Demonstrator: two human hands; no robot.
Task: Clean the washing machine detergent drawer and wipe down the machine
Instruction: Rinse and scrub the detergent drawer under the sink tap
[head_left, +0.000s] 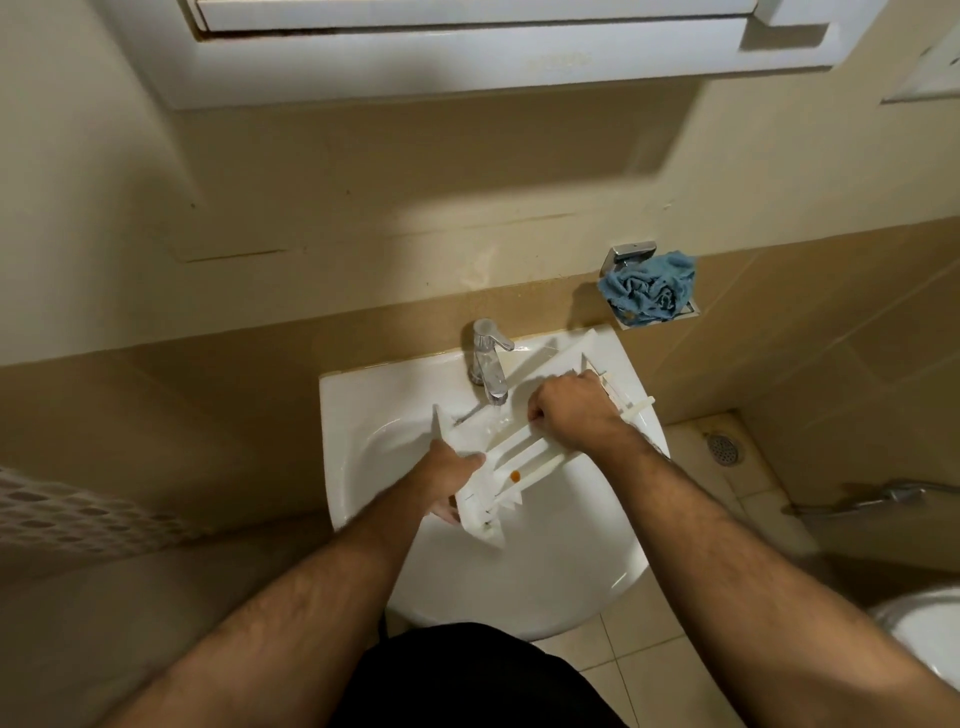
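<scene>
The white plastic detergent drawer (522, 460) lies slantwise across the white sink (524, 577), under the chrome tap (488, 358), which runs water onto it. My left hand (449, 475) grips the drawer's near end from the left. My right hand (569, 410) is closed in a fist on the drawer's far part, near the sink's right rim; what it holds inside the fist is hidden. A small orange spot shows on the drawer's near part.
A crumpled blue cloth (649, 288) sits in a chrome wall holder right of the tap. A white cabinet (467, 47) hangs overhead. A floor drain (723, 449), a chrome hose fitting (883, 499) and a toilet rim (924, 629) are at the right.
</scene>
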